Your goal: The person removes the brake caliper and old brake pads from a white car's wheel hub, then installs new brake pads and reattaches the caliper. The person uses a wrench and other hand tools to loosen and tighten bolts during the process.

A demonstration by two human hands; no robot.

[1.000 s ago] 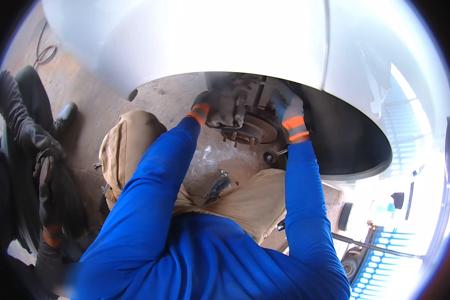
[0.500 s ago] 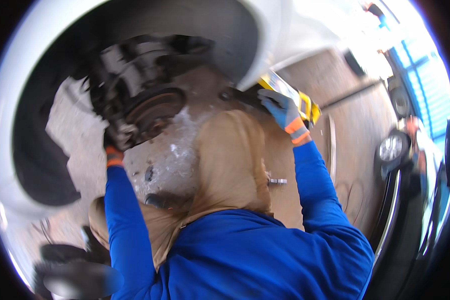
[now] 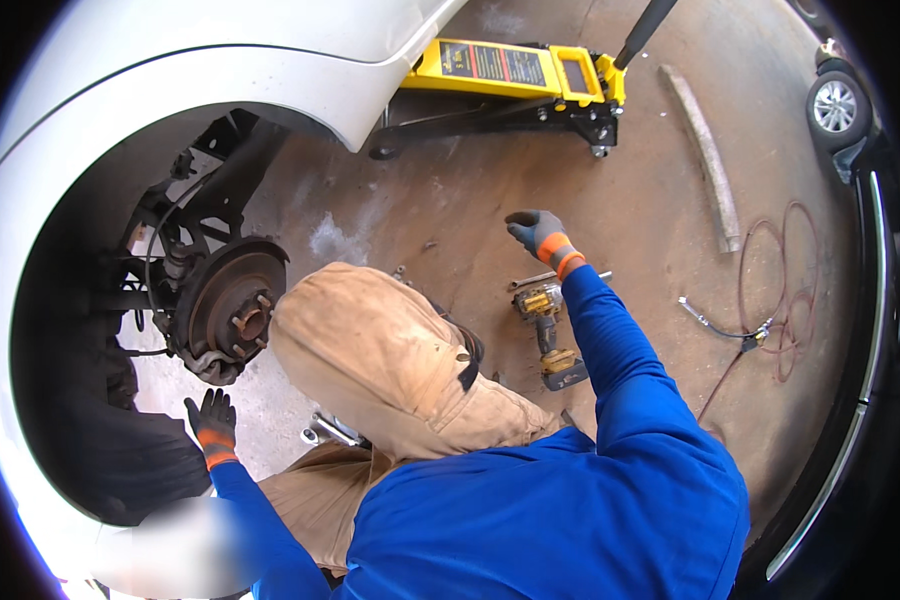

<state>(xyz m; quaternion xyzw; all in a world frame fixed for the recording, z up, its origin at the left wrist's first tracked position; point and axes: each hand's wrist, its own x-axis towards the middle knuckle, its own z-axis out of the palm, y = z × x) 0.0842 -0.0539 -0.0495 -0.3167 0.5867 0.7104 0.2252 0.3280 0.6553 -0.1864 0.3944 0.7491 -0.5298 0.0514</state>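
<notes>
Below the rusty brake disc, my left hand is open, its gloved fingers spread and nothing in them. The disc sits on its hub, wheel studs bare, inside the wheel arch of a white car. My right hand, in a grey glove with an orange cuff, hovers over the floor beyond my knee. Its fingers are apart and no object shows in it. Nearest to it lie a long metal bar tool and a yellow-and-black cordless impact wrench.
A yellow floor jack stands by the white car's body. Further right are a pale long strip, a coiled red hose and a dark car. Chrome tools lie beside my leg.
My right hand has come away from beside the floor jack, toward me. My left hand has drawn out from behind the brake disc area and now shows open. The view has shifted.
</notes>
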